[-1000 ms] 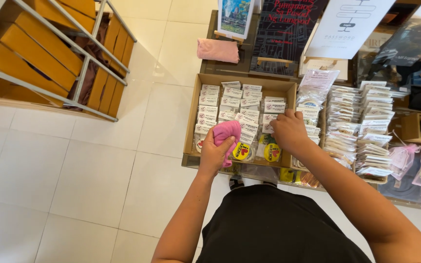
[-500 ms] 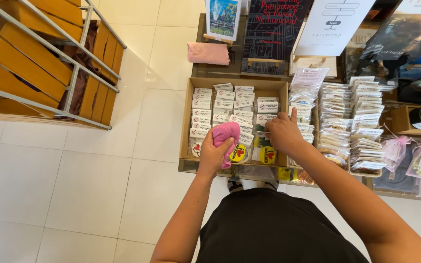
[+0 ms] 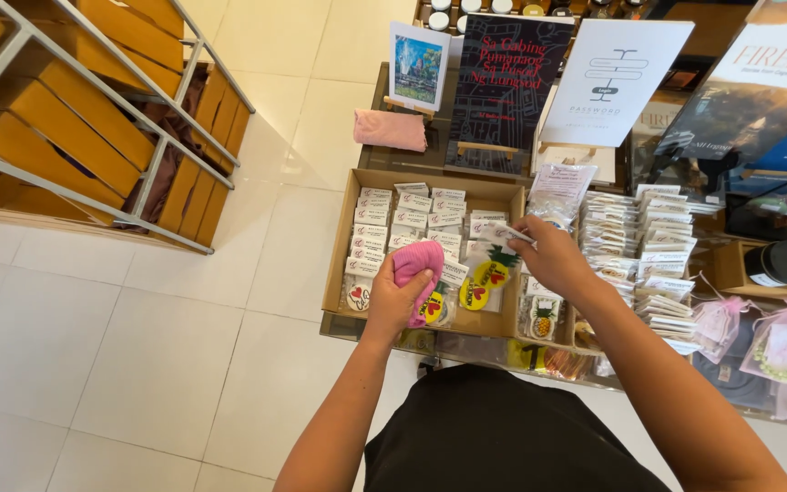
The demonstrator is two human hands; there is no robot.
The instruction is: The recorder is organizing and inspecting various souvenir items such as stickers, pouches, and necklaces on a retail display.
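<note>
My left hand (image 3: 395,305) grips a bright pink cloth (image 3: 416,262) and rests it on the packets at the front of an open cardboard box (image 3: 337,246). My right hand (image 3: 550,257) pinches a small clear-wrapped white packet (image 3: 500,231) lifted just above the right side of the same box. Rows of small white labelled packets (image 3: 392,226) fill the box, with yellow round stickers (image 3: 475,292) in clear bags near its front.
Stacks of wrapped white cards (image 3: 653,246) stand right of the box. Upright books and signs (image 3: 509,82) and a folded pink cloth (image 3: 390,129) sit behind it. Pink mesh pouches (image 3: 781,342) lie at right. A metal rack with orange boxes (image 3: 75,118) stands far left on the tiled floor.
My right hand has lifted from the packets with one small white packet pinched in its fingers. My left hand stays on the pink cloth in the box.
</note>
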